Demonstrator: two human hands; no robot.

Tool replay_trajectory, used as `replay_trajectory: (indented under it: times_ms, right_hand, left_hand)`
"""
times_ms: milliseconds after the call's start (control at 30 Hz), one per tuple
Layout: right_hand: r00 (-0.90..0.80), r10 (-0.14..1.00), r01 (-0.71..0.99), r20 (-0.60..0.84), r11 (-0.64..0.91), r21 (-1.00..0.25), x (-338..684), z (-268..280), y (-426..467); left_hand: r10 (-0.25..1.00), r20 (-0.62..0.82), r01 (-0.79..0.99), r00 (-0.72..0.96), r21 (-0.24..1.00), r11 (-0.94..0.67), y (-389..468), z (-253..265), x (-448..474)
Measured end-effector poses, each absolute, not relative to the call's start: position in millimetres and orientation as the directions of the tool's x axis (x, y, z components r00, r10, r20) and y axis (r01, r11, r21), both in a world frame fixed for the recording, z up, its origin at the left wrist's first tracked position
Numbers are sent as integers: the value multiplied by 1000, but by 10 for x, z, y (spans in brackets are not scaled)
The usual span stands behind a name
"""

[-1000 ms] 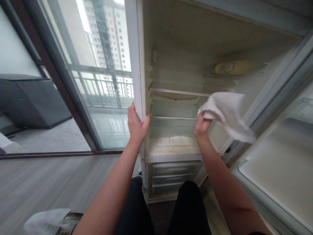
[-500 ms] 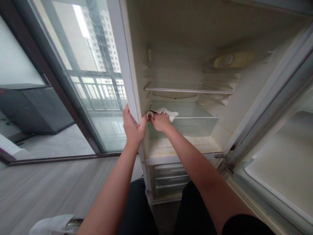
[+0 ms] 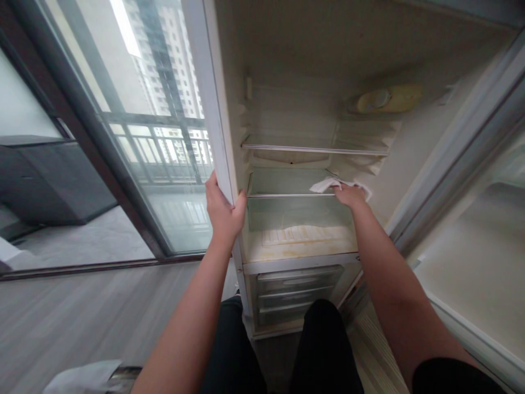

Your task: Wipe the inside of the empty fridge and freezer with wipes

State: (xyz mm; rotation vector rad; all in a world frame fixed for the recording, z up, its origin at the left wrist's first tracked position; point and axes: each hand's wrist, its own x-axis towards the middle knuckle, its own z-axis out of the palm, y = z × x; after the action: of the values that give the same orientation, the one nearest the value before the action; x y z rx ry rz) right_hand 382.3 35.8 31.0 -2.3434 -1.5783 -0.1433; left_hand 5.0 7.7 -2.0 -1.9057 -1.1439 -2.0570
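Note:
My left hand (image 3: 225, 210) grips the left side edge of an open refrigerator (image 3: 219, 126), thumb on the inner side and fingers round the outside. Inside, my right hand (image 3: 350, 194) is closed on a white cloth (image 3: 326, 185) at the right end of the lower glass shelf (image 3: 287, 183). Part of the cloth sticks out to the left over the shelf, and another bit shows past the knuckles by the right inner wall. Above it runs an upper glass shelf (image 3: 311, 146). Yellowish stains mark the compartment floor (image 3: 303, 249).
The refrigerator door (image 3: 484, 235) stands open at the right. Drawers (image 3: 295, 295) sit below, near my knees. A yellowish oval lamp cover (image 3: 388, 100) is on the upper right inner wall. At left are a glass sliding door (image 3: 172, 208) and, at lower left, a white cloth-like item (image 3: 82, 377).
My right hand has slid the white cloth from the left end of the lower shelf to its right end. The left hand keeps its hold on the refrigerator's edge.

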Motion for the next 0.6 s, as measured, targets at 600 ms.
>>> replay_trajectory:
  times_ms: [600]
  right_hand:
    - [-86, 972, 990, 217, 108, -92, 2390, 381, 598]
  left_hand:
    - [388, 894, 582, -225, 443, -682, 69, -11, 59]
